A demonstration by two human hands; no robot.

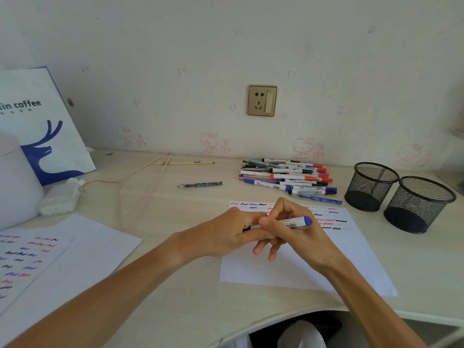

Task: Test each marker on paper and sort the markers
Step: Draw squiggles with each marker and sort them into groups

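A white marker with a blue end (295, 222) lies level between both hands, above the test paper (301, 267). My right hand (298, 234) grips its barrel near the blue end. My left hand (233, 234) is closed around its left end, which is hidden in the fingers. Red, blue and black squiggles cover the top of the paper. A pile of several markers (286, 178) lies behind the paper near the wall. Two black mesh cups (371, 187) (416, 204) stand at the right and look empty.
A lone dark pen (200, 184) lies left of the pile. Sheets with squiggles (37, 257) lie at the left, by a white paper bag (42, 126), a white container (15, 187) and a pink cord (140, 172). The desk's curved front edge (276, 320) runs below.
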